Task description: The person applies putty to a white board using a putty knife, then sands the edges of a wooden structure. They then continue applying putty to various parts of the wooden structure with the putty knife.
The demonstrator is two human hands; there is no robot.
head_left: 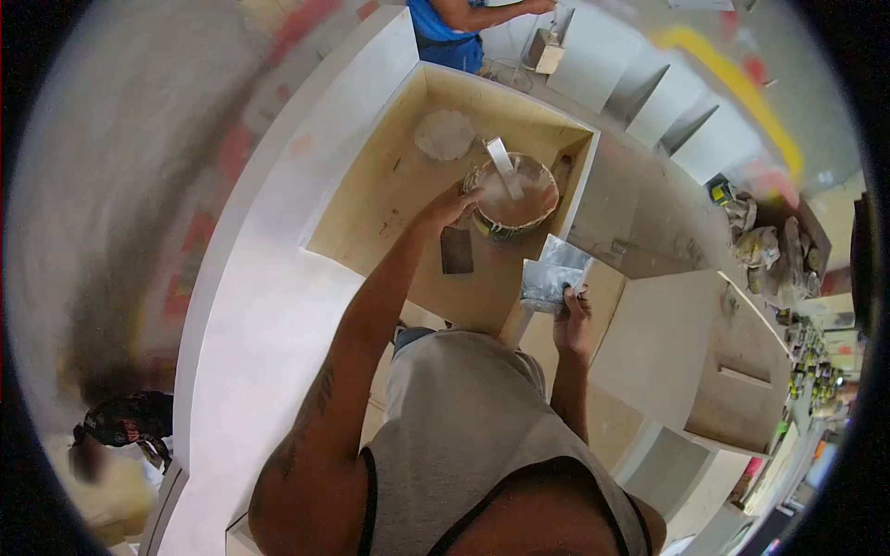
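Note:
My left hand (452, 206) is closed on the left rim of a round bucket (505, 232), whose inside and edge are smeared with pinkish putty. A flat, pale-ended stick or spatula (502, 159) leans in the bucket, its lower end in the putty. My right hand (575, 320) grips a wide metal scraper (547, 281) smeared with grey-white filler. A second flat metal blade (567, 252) shows right behind it, overlapping it in this view. Below my left hand, a dark rectangular piece (456, 252) lies on the wooden surface.
The bucket stands in a shallow wooden box (371, 208) with raised edges. A long white panel (269, 306) runs along my left. An open cabinet (658, 343) is at right. Beyond the box, a person in blue (450, 42) works near white panels (593, 60).

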